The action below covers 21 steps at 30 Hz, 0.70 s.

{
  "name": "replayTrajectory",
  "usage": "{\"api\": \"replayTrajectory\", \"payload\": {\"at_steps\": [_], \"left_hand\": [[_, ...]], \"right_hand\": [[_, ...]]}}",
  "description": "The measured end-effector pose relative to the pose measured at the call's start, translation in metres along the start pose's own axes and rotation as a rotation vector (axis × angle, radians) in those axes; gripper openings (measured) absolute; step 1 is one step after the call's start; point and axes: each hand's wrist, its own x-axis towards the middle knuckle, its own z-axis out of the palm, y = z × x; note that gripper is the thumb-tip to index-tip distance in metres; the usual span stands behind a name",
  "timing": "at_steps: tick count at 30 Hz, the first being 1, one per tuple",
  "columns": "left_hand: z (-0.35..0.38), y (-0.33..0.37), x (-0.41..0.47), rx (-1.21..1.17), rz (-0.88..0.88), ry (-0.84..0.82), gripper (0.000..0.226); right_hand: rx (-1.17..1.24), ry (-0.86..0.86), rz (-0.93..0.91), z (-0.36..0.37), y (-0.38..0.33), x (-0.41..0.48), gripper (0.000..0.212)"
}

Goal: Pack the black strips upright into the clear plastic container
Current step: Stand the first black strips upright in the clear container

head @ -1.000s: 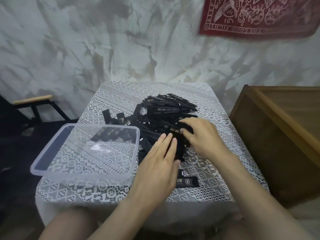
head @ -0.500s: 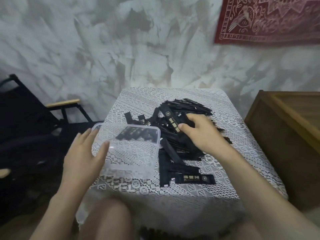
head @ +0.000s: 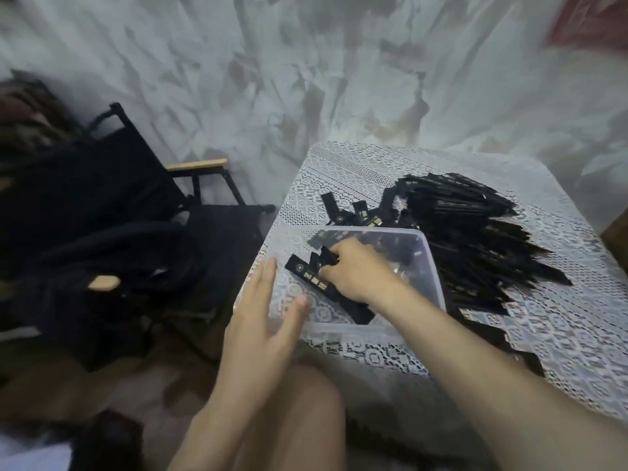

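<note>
A clear plastic container (head: 433, 266) sits on the left front part of the lace-covered table (head: 560, 321). My right hand (head: 356, 271) reaches into it and grips a bunch of black strips (head: 306, 275) that lie slanted across the container's inside. My left hand (head: 263, 321) is at the container's left front corner, fingers straight and spread, touching or nearly touching the rim. A big heap of black strips (head: 475, 239) lies on the table to the right of and behind the container.
A black folding chair (head: 136, 212) with wooden armrests stands left of the table. A wooden box edge (head: 616, 232) shows at the far right. My knee (head: 299, 419) is under the table's front edge. A wall lies close behind.
My right hand left the heap with a bunch of strips and moved left into the container. My left hand shifted along the container's left front corner. The camera turned left.
</note>
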Motion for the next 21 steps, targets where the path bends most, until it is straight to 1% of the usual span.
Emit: {"api": "replayTrajectory", "payload": {"at_steps": [4,7,9,12,14,16,17,18,20,21], "left_hand": [[0.001,0.003,-0.003,0.009,0.008,-0.026,0.084],[0.001,0.006,-0.007,0.037,0.032,-0.034,0.088],[0.0,0.007,-0.011,0.061,0.047,-0.052,0.089],[-0.001,0.007,-0.015,0.08,0.055,-0.087,0.09],[-0.002,0.006,-0.018,0.073,0.063,-0.1,0.09],[-0.002,0.006,-0.021,0.08,0.068,-0.101,0.091],[-0.002,0.006,-0.022,0.089,0.071,-0.097,0.093],[-0.002,0.006,-0.022,0.099,0.073,-0.096,0.094],[-0.002,0.007,-0.022,0.111,0.078,-0.1,0.095],[-0.002,0.007,-0.021,0.122,0.083,-0.104,0.095]], "right_hand": [[0.096,-0.059,-0.004,0.002,0.0,-0.008,0.041],[0.0,-0.08,-0.026,-0.007,0.006,-0.015,0.028],[-0.056,-0.128,-0.026,-0.008,0.008,-0.018,0.025],[0.034,-0.2,-0.019,0.001,0.008,-0.018,0.02],[0.128,-0.213,-0.009,0.007,0.008,-0.016,0.012],[0.218,-0.21,-0.005,0.009,0.003,-0.018,0.012],[0.219,-0.217,-0.018,0.009,0.001,-0.019,0.009],[0.186,-0.217,-0.038,0.01,-0.001,-0.021,0.012],[0.096,-0.209,-0.055,0.01,-0.006,-0.025,0.03],[0.068,-0.208,-0.05,0.01,-0.008,-0.026,0.032]]}}
